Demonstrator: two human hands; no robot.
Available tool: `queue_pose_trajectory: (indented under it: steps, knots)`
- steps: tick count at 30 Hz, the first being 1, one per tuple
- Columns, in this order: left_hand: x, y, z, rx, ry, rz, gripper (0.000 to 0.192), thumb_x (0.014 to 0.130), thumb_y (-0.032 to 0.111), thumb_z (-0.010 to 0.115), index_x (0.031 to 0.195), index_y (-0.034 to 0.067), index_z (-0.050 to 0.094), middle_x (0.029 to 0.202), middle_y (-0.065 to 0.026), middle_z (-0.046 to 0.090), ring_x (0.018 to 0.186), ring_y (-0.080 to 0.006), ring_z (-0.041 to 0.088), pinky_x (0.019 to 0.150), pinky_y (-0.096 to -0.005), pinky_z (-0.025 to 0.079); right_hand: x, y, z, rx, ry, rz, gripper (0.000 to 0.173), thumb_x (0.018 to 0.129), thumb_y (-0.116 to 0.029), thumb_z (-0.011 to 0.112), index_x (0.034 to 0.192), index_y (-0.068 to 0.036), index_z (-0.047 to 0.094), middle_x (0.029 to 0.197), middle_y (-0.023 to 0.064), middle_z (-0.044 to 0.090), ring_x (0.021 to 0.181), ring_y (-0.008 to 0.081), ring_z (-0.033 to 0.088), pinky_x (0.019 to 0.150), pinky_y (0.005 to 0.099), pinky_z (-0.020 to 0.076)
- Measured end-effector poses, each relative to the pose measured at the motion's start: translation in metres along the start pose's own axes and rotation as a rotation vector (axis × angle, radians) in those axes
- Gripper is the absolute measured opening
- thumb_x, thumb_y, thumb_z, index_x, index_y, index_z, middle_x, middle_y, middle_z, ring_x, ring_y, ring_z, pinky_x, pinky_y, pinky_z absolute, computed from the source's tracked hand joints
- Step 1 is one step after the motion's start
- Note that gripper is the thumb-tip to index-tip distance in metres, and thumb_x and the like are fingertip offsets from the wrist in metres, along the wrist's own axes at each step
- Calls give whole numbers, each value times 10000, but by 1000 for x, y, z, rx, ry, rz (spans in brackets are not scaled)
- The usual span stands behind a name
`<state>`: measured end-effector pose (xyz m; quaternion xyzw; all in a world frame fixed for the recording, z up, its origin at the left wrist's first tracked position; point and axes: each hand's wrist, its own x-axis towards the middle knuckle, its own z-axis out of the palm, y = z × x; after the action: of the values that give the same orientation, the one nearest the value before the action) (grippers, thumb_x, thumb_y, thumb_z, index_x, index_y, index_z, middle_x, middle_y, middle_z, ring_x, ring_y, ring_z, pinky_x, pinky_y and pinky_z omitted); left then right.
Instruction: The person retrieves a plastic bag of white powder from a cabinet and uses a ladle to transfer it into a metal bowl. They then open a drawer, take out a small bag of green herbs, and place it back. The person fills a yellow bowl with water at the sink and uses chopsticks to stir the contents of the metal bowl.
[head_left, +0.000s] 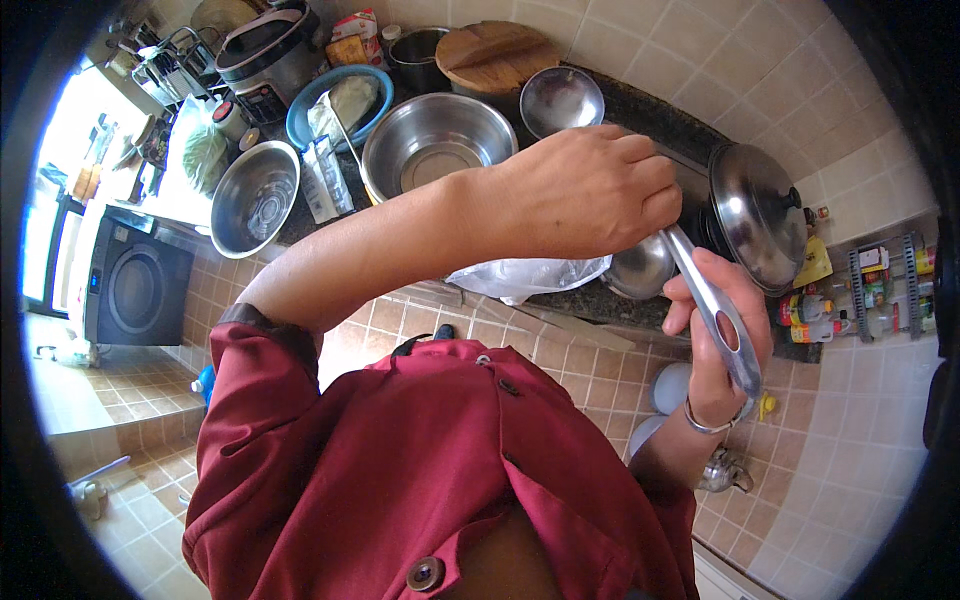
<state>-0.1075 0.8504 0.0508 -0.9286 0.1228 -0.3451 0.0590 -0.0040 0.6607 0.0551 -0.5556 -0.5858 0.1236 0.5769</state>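
Stretched across the picture, my left arm ends in a fist: my left hand (600, 191) grips a metal kitchen utensil's handle (686, 262). That handle slants down to the right and has an oval hole near its end. Whatever head the utensil has is hidden under the hand. My right hand (739, 300), with a bracelet at the wrist, is behind the handle, its fingers partly curled; whether it touches the handle cannot be made out. Below my left hand lie a clear plastic bag (529, 277) and a round metal piece (641, 270), partly covered.
Along the counter stand a large steel basin (439, 124), a smaller steel bowl (256, 199), a blue basin (300, 90) with a cabbage, a rice cooker (262, 64), a wooden lid (495, 56) and another steel bowl (562, 101). A domed pot lid (761, 214) leans right, beside bottles (806, 309).
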Motion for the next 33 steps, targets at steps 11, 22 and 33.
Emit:
queue_pose_trajectory:
  steps: [11, 22, 33]
  knots:
    - [4, 5, -4, 18, 82, -91, 293, 782, 126, 583, 1054, 18, 574, 898, -74, 549, 793, -223, 581, 676, -339, 500, -13, 11, 11, 39, 254, 100, 397, 941, -306, 449, 1091, 53, 530, 908, 198, 635, 657, 197, 613, 674, 326, 479]
    - [-78, 38, 28, -66, -220, -545, 312, 759, 292, 676, 945, 60, 583, 867, -81, 534, 812, -249, 570, 692, -372, 499, -46, -6, -43, -112, 373, -120, 359, 933, -325, 435, 1066, 4, 497, 726, 184, 602, 534, 220, 520, 543, 345, 469]
    - [-125, 27, 17, -396, 245, -1137, 191, 904, 145, 569, 805, -9, 513, 641, -140, 496, 565, -204, 482, 545, -327, 414, -53, -33, -28, -321, -44, -44, 250, 939, -231, 483, 1011, -18, 594, 781, 153, 677, 719, 232, 656, 657, 332, 515]
